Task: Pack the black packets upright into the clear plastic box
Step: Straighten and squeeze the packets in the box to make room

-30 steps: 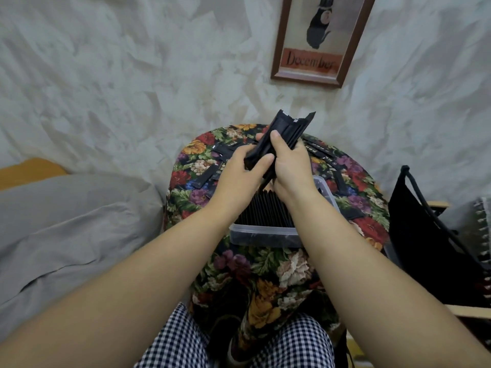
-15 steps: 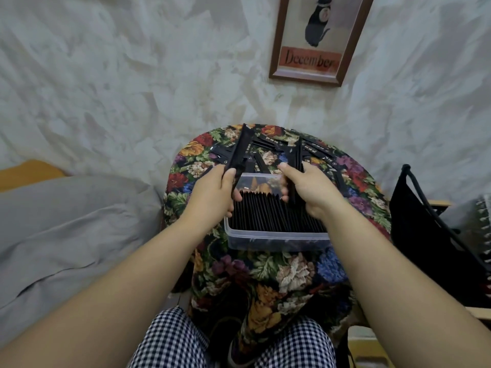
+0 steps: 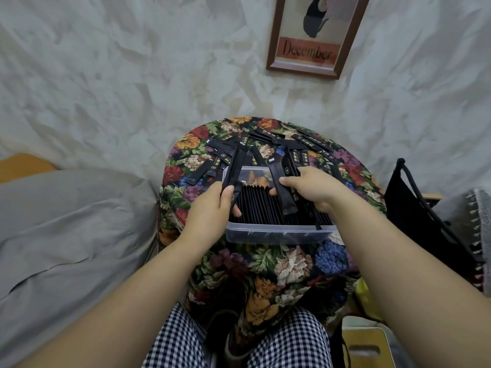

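A clear plastic box (image 3: 279,233) stands on the floral-covered round table (image 3: 292,264), with a dense row of black packets (image 3: 259,208) upright inside it. My left hand (image 3: 212,211) grips a small bundle of black packets (image 3: 235,168) at the box's left end. My right hand (image 3: 312,187) pinches a single black packet (image 3: 280,189) over the middle of the box, tilted with its lower end on the packed row. Several loose black packets (image 3: 300,140) lie flat on the table behind the box.
A grey cushion (image 3: 66,235) lies to the left of the table. A black bag (image 3: 414,208) stands to the right. A framed "December" picture (image 3: 310,38) hangs on the wall behind. A yellow stool (image 3: 366,346) sits at lower right.
A second ago both hands held one bundle of packets up above the box. They have split apart and come down: left keeps a bundle at the box's left end, right holds one packet over the row.
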